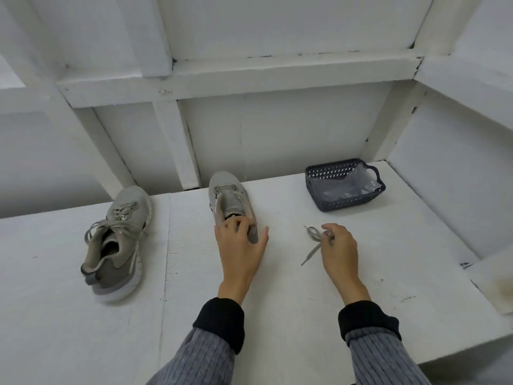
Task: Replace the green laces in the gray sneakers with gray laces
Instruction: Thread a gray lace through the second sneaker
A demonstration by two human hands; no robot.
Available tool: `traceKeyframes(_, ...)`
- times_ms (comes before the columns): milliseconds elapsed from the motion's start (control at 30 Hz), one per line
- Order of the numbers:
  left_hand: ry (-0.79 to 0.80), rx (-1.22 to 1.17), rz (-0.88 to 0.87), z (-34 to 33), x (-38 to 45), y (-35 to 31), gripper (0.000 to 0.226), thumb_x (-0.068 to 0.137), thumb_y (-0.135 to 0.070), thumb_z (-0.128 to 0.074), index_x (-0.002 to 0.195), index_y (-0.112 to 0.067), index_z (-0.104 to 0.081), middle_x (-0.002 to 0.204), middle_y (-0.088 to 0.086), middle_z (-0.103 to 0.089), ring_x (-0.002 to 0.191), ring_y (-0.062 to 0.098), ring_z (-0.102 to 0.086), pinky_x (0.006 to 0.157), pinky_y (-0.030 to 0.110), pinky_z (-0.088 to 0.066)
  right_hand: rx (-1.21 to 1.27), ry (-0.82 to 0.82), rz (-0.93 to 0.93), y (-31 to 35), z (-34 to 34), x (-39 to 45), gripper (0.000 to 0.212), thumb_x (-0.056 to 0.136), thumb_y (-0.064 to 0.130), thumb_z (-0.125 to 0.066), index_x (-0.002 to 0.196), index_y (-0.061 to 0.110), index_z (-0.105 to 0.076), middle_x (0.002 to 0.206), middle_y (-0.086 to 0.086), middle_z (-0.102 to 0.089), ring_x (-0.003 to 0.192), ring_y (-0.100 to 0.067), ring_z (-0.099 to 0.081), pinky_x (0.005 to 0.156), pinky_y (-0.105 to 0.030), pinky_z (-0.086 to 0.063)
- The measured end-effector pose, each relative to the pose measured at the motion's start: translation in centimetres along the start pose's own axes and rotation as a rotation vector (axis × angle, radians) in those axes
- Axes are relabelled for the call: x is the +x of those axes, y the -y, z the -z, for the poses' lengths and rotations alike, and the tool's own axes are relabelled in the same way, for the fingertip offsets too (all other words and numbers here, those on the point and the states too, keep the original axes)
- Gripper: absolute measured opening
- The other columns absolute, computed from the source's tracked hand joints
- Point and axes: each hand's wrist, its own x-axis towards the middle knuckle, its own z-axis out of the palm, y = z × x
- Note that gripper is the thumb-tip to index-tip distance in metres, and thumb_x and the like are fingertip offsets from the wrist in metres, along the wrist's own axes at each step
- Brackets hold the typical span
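Observation:
Two gray sneakers stand on the white table (277, 301). The left sneaker (118, 243) is laced with gray laces, its loose ends spread over the opening. The middle sneaker (229, 198) points away from me and shows no lace in its eyelets. My left hand (240, 243) grips the heel end of this middle sneaker, fingers curled over its collar. To the right, my right hand (338, 248) pinches a bundled gray lace (315, 240), one end trailing on the table. No green lace is visible.
A dark blue plastic basket (313, 195) with a clear plastic bag inside sits at the back right of the table. White wooden framing and panels rise behind the table and along its right side.

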Motion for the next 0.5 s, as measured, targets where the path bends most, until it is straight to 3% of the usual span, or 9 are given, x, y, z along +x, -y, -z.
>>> traceKeyframes(100,-0.048,0.077,-0.021,-0.1,0.0,0.1,0.027,0.074,-0.018,-0.082,0.091,-0.011,-0.062,0.086,0.004,-0.058,0.083,0.013,-0.036,0.078,0.051,-0.050,-0.099,0.066,0.006,-2.7,0.5,0.2,0.020,0.090,0.008,-0.063,0.109,0.014,-0.065,0.107,0.003,-0.063,0.102,-0.022,-0.058,0.086,-0.040,-0.053)
traceKeyframes(200,-0.028,0.093,0.024,-0.1,0.1,0.1,0.033,0.074,-0.018,-0.084,0.084,-0.011,-0.053,0.078,0.002,-0.052,0.076,0.008,-0.024,0.074,0.047,-0.051,-0.150,0.143,0.030,-4.0,0.0,-0.2,0.035,0.087,0.004,-0.065,0.121,0.012,-0.061,0.118,0.003,-0.060,0.111,-0.019,-0.055,0.096,-0.039,-0.050)
traceKeyframes(267,0.027,0.075,0.071,-0.1,0.2,0.1,0.035,0.077,-0.020,-0.082,0.082,-0.014,-0.048,0.079,0.000,-0.051,0.077,0.012,-0.029,0.072,0.043,-0.049,-0.182,0.110,0.058,-4.1,-0.6,-0.5,0.033,0.089,0.001,-0.062,0.120,0.009,-0.062,0.118,-0.003,-0.061,0.108,-0.020,-0.055,0.093,-0.037,-0.051)
traceKeyframes(367,0.073,0.006,0.127,0.2,0.3,0.0,0.034,0.080,-0.021,-0.079,0.080,-0.018,-0.045,0.082,-0.002,-0.052,0.085,0.020,-0.038,0.071,0.042,-0.046,-0.218,0.129,0.085,-3.3,-1.4,-0.7,0.027,0.093,0.000,-0.055,0.115,0.011,-0.064,0.110,-0.003,-0.063,0.101,-0.017,-0.049,0.084,-0.030,-0.049)
traceKeyframes(500,0.065,-0.020,0.140,1.8,-0.1,0.3,0.035,0.080,-0.016,-0.079,0.081,-0.020,-0.044,0.083,-0.003,-0.052,0.087,0.021,-0.041,0.070,0.035,-0.045,0.093,0.192,-0.047,-0.2,-2.1,-1.3,0.013,0.094,0.007,-0.056,0.099,0.018,-0.063,0.099,0.000,-0.065,0.094,-0.013,-0.057,0.073,-0.011,-0.043)
